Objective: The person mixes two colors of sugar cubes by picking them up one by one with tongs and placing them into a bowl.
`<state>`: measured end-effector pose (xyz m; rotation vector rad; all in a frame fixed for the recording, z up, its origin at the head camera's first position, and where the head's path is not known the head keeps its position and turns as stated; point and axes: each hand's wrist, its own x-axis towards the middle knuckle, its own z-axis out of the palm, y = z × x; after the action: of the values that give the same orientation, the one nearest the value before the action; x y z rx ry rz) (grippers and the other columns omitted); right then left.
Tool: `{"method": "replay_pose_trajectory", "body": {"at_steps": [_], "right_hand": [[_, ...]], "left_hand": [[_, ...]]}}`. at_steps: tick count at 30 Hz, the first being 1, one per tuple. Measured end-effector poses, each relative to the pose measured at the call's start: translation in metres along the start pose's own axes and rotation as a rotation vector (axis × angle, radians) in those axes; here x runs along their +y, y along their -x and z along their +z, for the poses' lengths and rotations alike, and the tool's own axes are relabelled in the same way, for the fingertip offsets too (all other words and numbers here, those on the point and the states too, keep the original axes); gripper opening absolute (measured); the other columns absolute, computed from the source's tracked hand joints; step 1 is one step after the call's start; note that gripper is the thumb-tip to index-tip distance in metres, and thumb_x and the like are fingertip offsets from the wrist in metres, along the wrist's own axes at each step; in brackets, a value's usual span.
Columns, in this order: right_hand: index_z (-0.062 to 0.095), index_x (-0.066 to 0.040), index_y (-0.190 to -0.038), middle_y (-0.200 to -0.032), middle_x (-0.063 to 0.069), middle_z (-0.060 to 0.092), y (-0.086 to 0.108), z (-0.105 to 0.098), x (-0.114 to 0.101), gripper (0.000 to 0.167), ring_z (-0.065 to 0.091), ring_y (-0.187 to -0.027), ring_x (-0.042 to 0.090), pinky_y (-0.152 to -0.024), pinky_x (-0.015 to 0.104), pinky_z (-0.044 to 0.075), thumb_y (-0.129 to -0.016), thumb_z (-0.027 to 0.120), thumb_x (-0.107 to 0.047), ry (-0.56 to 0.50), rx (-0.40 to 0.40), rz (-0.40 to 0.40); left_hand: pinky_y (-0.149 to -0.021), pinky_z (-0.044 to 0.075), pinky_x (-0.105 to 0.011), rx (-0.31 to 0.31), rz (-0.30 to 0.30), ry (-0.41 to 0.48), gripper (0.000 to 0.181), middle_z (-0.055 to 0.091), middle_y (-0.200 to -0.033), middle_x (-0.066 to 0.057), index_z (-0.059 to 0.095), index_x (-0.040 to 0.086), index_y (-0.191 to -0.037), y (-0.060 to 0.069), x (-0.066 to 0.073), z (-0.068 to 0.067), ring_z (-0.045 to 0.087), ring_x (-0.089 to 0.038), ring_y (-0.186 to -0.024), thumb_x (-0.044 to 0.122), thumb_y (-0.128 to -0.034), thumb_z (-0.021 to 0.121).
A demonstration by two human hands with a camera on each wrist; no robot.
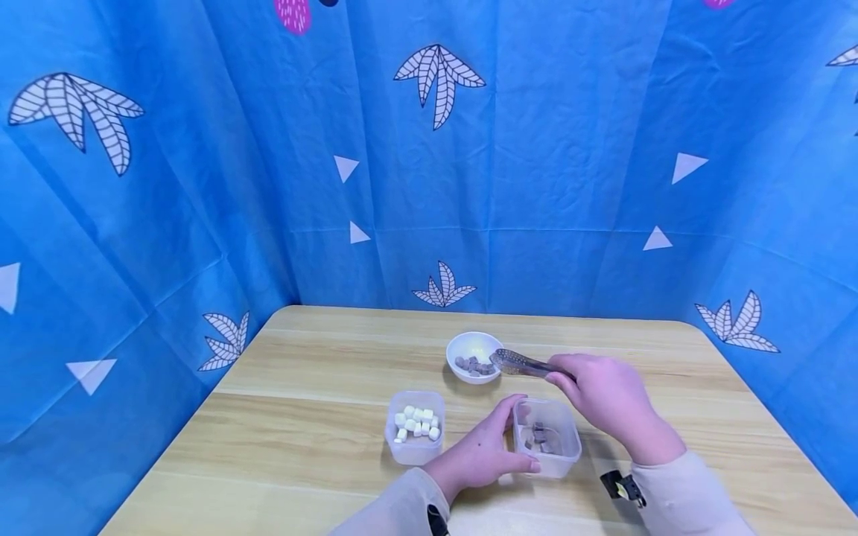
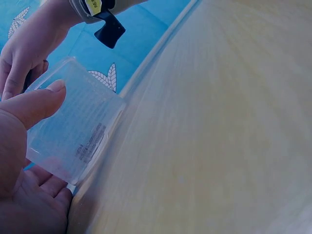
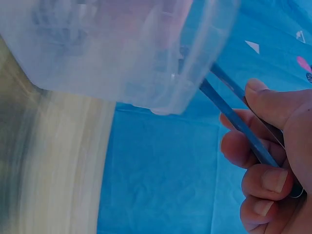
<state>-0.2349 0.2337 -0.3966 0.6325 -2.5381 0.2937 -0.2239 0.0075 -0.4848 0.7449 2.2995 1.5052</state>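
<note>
My right hand [image 1: 603, 393] grips a pair of metal tongs [image 1: 526, 365], whose perforated tip is at the right rim of a small white bowl [image 1: 462, 342]. Brown cubes [image 1: 473, 366] lie in that bowl. Whether the tongs pinch a cube cannot be made out. Around a clear plastic container [image 1: 561, 467] my left hand [image 1: 477, 455] is wrapped, thumb at the near side and fingers at the far side. Several brown cubes [image 1: 538, 438] rest inside this container. In the right wrist view, fingers and thumb close round both arms of the tongs [image 3: 243, 129].
Left of my left hand stands a second clear container [image 1: 410, 452] with several white cubes [image 1: 417, 423]. Everything sits on a wooden table [image 1: 281, 417]. A blue patterned curtain [image 1: 556, 186] hangs behind the table and along its sides.
</note>
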Motion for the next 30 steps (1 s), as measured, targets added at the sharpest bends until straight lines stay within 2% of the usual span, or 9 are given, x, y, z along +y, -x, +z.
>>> {"method": "replay_pose_trajectory", "body": {"at_steps": [5, 14, 21, 25, 30], "right_hand": [[0.075, -0.022, -0.097, -0.078, -0.012, 0.068, -0.001, 0.005, -0.002, 0.011, 0.048, -0.055, 0.004, -0.046, 0.031, 0.04, -0.091, 0.075, -0.031, 0.002, -0.03, 0.016], [0.075, -0.02, -0.099, -0.084, -0.01, 0.071, 0.0, 0.003, -0.002, 0.013, 0.056, -0.061, 0.006, -0.053, 0.037, 0.049, -0.092, 0.074, -0.032, -0.014, -0.045, 0.025], [0.076, -0.021, -0.104, -0.089, -0.011, 0.071, 0.001, -0.009, 0.003, 0.016, 0.06, -0.068, 0.006, -0.06, 0.038, 0.052, -0.094, 0.071, -0.034, -0.061, -0.093, 0.05], [0.076, -0.023, -0.102, -0.085, -0.015, 0.069, 0.002, -0.02, 0.007, 0.015, 0.055, -0.065, 0.004, -0.06, 0.035, 0.049, -0.095, 0.07, -0.035, -0.088, -0.134, 0.061], [0.076, -0.025, -0.1, -0.086, -0.015, 0.069, 0.004, -0.034, 0.014, 0.014, 0.059, -0.069, 0.005, -0.064, 0.038, 0.052, -0.094, 0.071, -0.037, -0.099, -0.163, 0.05]], "left_hand": [[-0.117, 0.027, -0.045, -0.001, -0.001, 0.007, 0.092, 0.048, -0.149, 0.01, 0.03, 0.027, -0.155, 0.0, 0.0, 0.0, 0.042, -0.011, -0.137, 0.033, -0.081, 0.085], [-0.117, 0.027, -0.045, 0.009, -0.006, 0.007, 0.094, 0.048, -0.148, 0.009, 0.03, 0.027, -0.155, 0.0, 0.0, 0.001, 0.042, -0.01, -0.137, 0.033, -0.08, 0.086], [-0.117, 0.027, -0.045, 0.01, -0.007, 0.006, 0.094, 0.048, -0.148, 0.009, 0.03, 0.027, -0.155, 0.0, 0.0, 0.001, 0.042, -0.011, -0.137, 0.032, -0.0799, 0.086], [-0.118, 0.026, -0.046, 0.006, -0.009, 0.015, 0.094, 0.048, -0.149, 0.009, 0.03, 0.027, -0.155, 0.0, 0.0, 0.001, 0.042, -0.012, -0.137, 0.03, -0.0802, 0.086], [-0.118, 0.026, -0.047, 0.011, -0.009, 0.011, 0.094, 0.048, -0.149, 0.01, 0.03, 0.028, -0.155, 0.0, 0.001, 0.001, 0.042, -0.012, -0.137, 0.03, -0.0797, 0.086]]}}
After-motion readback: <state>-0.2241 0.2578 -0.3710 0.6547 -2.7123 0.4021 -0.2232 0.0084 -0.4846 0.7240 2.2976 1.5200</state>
